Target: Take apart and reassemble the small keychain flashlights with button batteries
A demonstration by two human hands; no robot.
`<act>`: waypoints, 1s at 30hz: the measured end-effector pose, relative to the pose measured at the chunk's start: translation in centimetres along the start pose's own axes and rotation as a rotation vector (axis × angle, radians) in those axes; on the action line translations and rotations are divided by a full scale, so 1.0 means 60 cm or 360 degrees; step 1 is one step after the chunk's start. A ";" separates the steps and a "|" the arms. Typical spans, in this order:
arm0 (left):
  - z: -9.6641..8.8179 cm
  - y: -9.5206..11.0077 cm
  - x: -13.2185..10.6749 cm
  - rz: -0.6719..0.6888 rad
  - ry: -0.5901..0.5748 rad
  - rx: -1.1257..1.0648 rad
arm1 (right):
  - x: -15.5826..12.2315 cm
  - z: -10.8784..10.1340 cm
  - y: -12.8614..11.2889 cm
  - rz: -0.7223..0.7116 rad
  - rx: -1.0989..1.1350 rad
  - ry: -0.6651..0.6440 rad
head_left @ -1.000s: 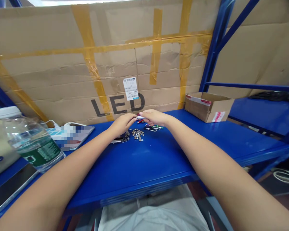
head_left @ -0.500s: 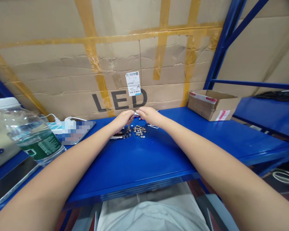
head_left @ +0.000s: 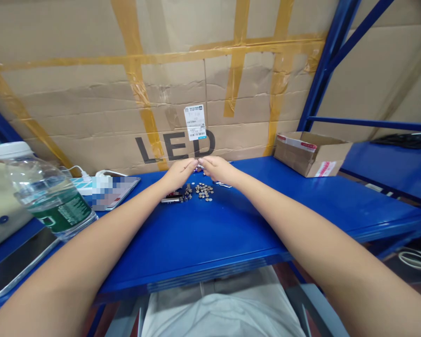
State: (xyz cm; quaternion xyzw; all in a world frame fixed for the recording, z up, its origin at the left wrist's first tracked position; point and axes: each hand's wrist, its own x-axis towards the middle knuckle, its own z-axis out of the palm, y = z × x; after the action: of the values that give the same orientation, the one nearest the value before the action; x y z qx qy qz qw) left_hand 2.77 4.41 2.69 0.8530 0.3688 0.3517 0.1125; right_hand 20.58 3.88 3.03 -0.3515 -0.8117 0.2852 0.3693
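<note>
My left hand (head_left: 180, 172) and my right hand (head_left: 215, 169) meet fingertip to fingertip at the back of the blue shelf (head_left: 210, 234). Both are pinched closed on a small item between them, too hidden to name. Just in front of the hands lies a heap of small round silver button cells (head_left: 203, 191). A thin dark and silver cylinder (head_left: 171, 200) lies below my left hand. A metal clip (head_left: 225, 185) shows under my right wrist.
A taped cardboard sheet marked LED (head_left: 175, 146) walls the back. An open small cardboard box (head_left: 310, 152) sits at the right. At the left stand a water bottle (head_left: 45, 194), a white power strip (head_left: 87, 187), a tablet-like device (head_left: 114, 192) and a dark tray (head_left: 10, 271).
The silver piece seen between my fingertips a second ago is now hidden as the hands closed together. The view rose slightly.
</note>
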 end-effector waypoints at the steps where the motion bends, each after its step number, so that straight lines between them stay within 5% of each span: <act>1: 0.002 0.000 0.002 -0.0135 -0.0048 -0.0161 | 0.002 0.000 0.001 -0.0093 -0.0243 0.0073; 5: 0.010 0.002 0.009 -0.0546 -0.0218 -0.0468 | 0.006 -0.001 0.013 -0.0279 -0.0645 0.0171; 11: 0.005 0.014 0.004 -0.0062 0.0045 0.0203 | 0.003 0.001 0.017 0.0194 0.0400 -0.0084; 19: -0.002 0.015 0.010 -0.0387 -0.0023 -0.0056 | -0.004 -0.005 0.009 0.0493 0.0988 -0.0453; 23: -0.009 0.008 0.012 -0.0544 -0.0150 -0.0271 | -0.003 -0.003 0.017 0.0466 0.0832 -0.0412; 30: -0.018 -0.015 0.008 -0.0522 -0.0514 -0.0125 | -0.004 0.004 0.029 0.0346 -0.0123 -0.0369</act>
State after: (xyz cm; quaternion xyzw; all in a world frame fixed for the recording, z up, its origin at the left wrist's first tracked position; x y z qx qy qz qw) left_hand 1.78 5.29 3.34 0.8219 0.4657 0.2017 0.2586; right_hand 21.12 4.69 1.56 -0.4161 -0.8163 0.3307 0.2262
